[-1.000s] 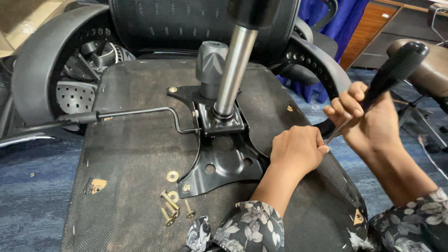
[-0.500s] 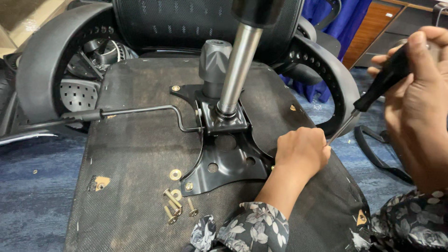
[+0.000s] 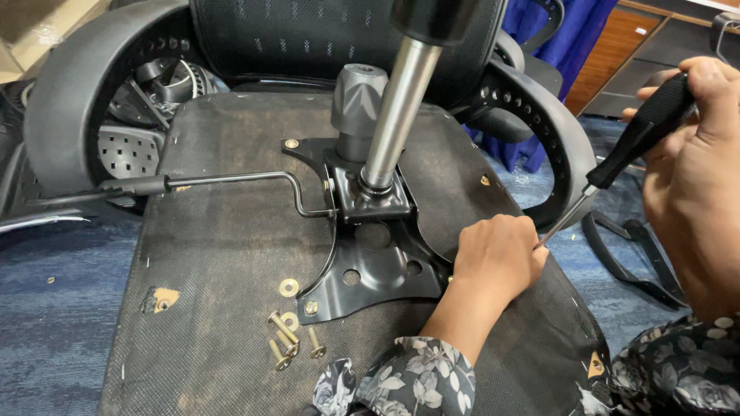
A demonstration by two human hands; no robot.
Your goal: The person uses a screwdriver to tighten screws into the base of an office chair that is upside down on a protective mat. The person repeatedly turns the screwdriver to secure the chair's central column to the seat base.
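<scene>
Head view: an overturned office chair seat underside (image 3: 231,231), black and fabric-covered, fills the frame, resting on blue carpet (image 3: 54,308). The black stamped-steel mounting plate (image 3: 370,273) sits near the seat's centre, with a chrome gas-lift cylinder (image 3: 397,115) rising from it and a black bent-wire lever (image 3: 231,181) running off to the seat's left edge.

Left hand (image 3: 497,258) is closed, knuckles up, pressed at the right edge of the mounting plate; what the fingers grip cannot be told. Right hand (image 3: 697,146) is clenched around the black handle of a screwdriver (image 3: 617,166), held high and tilted, its thin shaft slanting down so that the tip meets the left hand at the plate's edge.

Clearance: open seat fabric lies to the left of and below the plate. The right edge is crowded by a curved black plastic armrest (image 3: 551,142), close behind the left hand. A second armrest (image 3: 65,100) curves along the far left.

Count: two brass-coloured washers (image 3: 289,288) and about three brass-coloured loose bolts (image 3: 284,330), clustered just beside the plate's near-left corner. One fitted bolt (image 3: 291,144) shows at the plate's far-left corner, one at the near-left.
</scene>
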